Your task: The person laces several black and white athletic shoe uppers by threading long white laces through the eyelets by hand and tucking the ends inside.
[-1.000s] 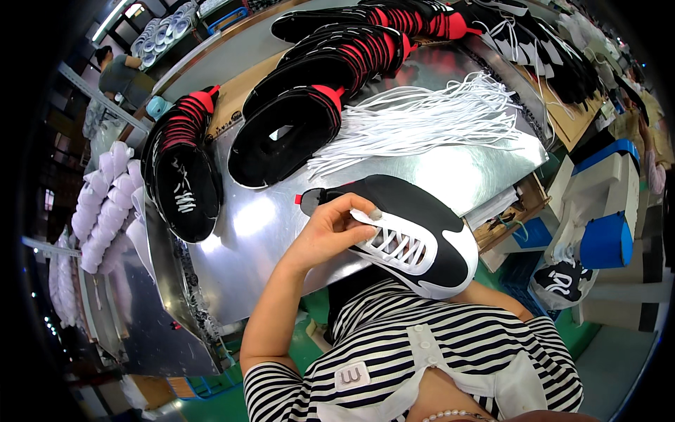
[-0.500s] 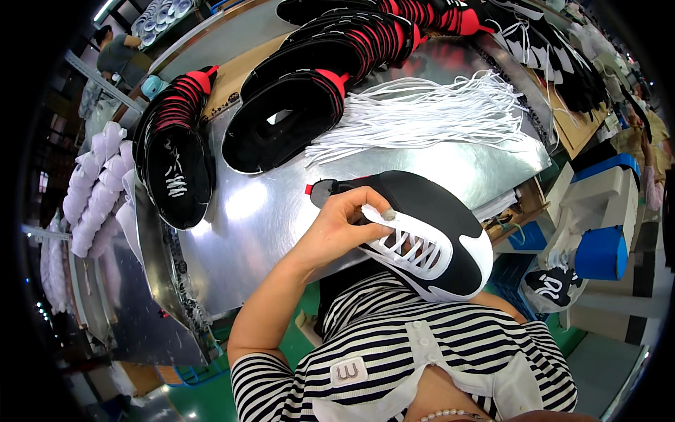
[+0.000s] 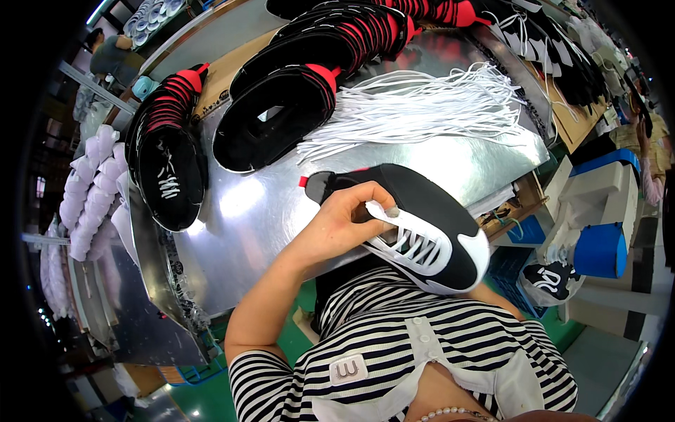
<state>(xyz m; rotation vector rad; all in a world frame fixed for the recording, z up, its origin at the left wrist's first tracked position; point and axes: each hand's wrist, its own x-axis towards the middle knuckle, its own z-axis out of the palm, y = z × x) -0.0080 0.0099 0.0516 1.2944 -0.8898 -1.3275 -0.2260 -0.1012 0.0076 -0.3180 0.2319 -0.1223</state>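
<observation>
A black-and-white shoe upper (image 3: 460, 216) is held over the near edge of the metal table, its red heel tab to the left. White lace (image 3: 420, 247) crosses its eyelets. My left hand (image 3: 343, 219) pinches the white eyelet edge between thumb and fingers. A small greyish bit (image 3: 392, 212) shows at those fingertips; I cannot make out what it is. My right forearm (image 3: 496, 300) passes behind the upper, which hides that hand and its fingers. Beyond the upper lies a bundle of white laces (image 3: 429, 105).
Nested black uppers with red trim (image 3: 278, 116) stand along the far side of the metal table (image 3: 246, 264); another nested stack (image 3: 169, 172) is at its left edge. White parts hang at the left (image 3: 91, 190). A machine with a blue box (image 3: 601, 251) stands right. Another person (image 3: 112, 56) is far left.
The view has shifted slightly. The upper sits a little higher in the picture and has tilted slightly, while my left hand keeps its pinch on the eyelet edge.
</observation>
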